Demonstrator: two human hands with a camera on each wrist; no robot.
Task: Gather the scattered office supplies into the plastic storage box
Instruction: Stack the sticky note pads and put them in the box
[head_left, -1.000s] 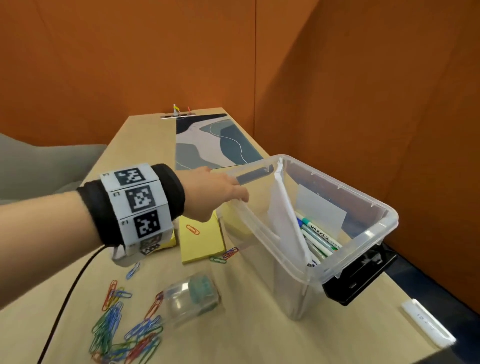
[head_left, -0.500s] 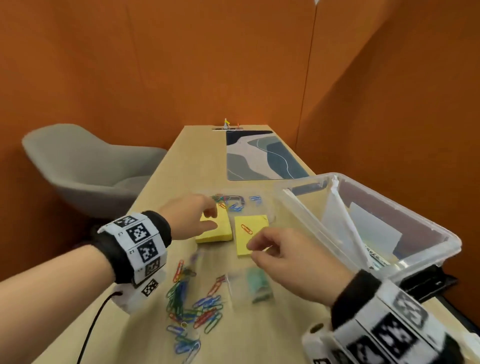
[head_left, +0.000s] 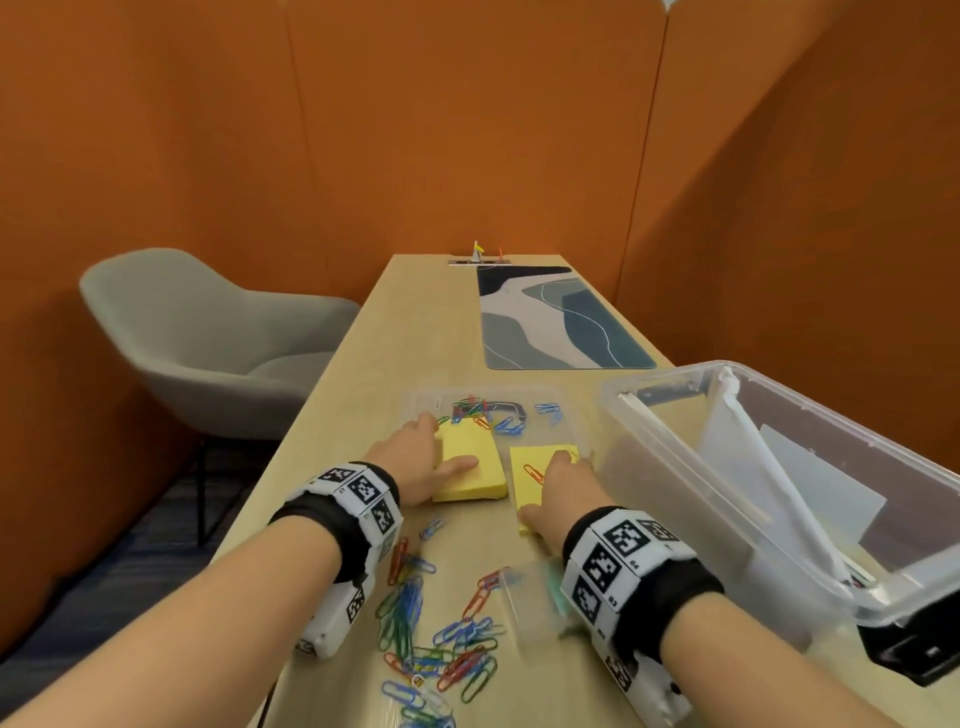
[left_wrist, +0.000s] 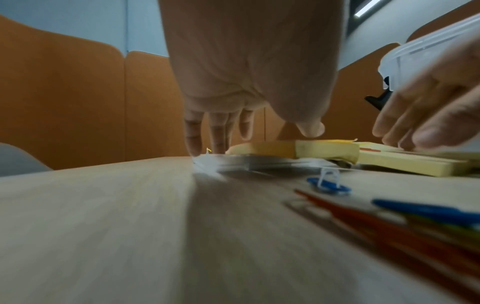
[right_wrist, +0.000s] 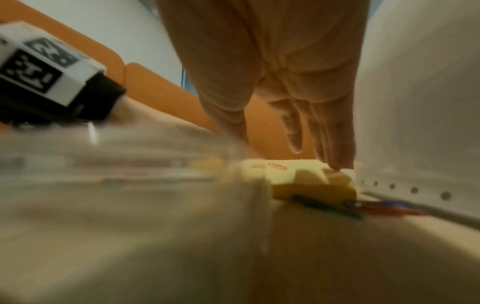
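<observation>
Two yellow sticky-note pads lie side by side on a clear flat lid (head_left: 431, 402). My left hand (head_left: 441, 447) (left_wrist: 259, 133) straddles the left pad (head_left: 483, 452) (left_wrist: 324, 151); its thumb lies on top and its straight fingers reach down at the far left edge. My right hand (head_left: 550, 483) (right_wrist: 298, 144) lies over the right pad (head_left: 522, 457) (right_wrist: 298, 181), fingertips touching its far right corner and thumb at the near edge. A red clip rests on that pad. The clear plastic storage box (head_left: 691, 483) stands just right of it, with papers and markers inside. Several coloured paper clips (head_left: 415, 608) lie between my forearms.
A small clear case (head_left: 535, 597) lies by my right wrist. More clips sit on the lid's far side. A patterned desk mat (head_left: 550, 317) covers the far table, and a grey chair (head_left: 208, 338) stands left. A black object (head_left: 909, 649) sits under the box's near corner.
My left hand left the box rim and came down on the left pad. My right hand entered and reached forward onto the right pad. The head view swung left and up.
</observation>
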